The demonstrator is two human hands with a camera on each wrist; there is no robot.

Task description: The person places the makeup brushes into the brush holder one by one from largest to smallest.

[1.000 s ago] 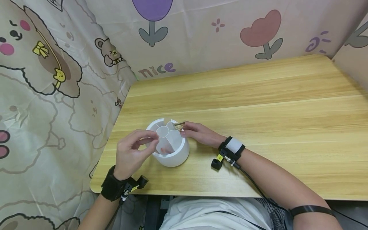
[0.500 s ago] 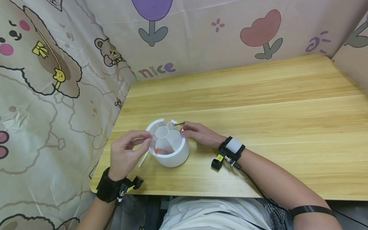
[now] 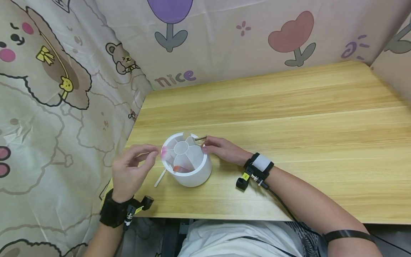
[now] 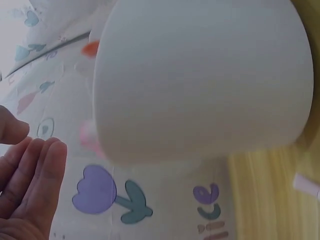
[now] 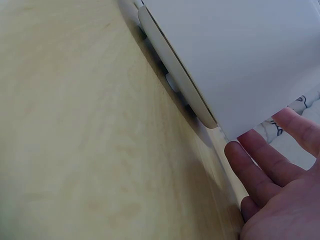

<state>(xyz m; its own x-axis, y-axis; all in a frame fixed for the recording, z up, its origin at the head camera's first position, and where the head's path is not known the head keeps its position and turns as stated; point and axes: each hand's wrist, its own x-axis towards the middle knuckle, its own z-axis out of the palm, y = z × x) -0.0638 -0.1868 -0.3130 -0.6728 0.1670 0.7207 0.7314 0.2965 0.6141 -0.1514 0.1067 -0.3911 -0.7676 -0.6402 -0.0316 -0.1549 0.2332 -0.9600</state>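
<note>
A white round desk organizer [image 3: 192,178] with a divided top stands at the table's left part. My left hand [image 3: 133,171] hovers just left of its rim, fingers fairly straight; nothing shows between thumb and fingers [image 4: 42,185] in the left wrist view. A pink item [image 3: 163,152] pokes up at the left rim, and an orange-tipped item [image 3: 177,168] leans in a front compartment. My right hand [image 3: 221,148] rests against the right side, its fingers [image 5: 260,167] touching the wall in the right wrist view. A thin brownish item [image 3: 200,139] shows by its fingertips.
A thin white stick [image 3: 160,178] lies on the wooden table [image 3: 289,142] beside the organizer's front left. Patterned curtains [image 3: 224,46] rise behind and on the left. A cable [image 3: 282,203] runs along the right forearm.
My left hand has drawn back left from over the organizer. The orange-tipped item, the pink item and the white stick have come into sight. The right hand stays in place.
</note>
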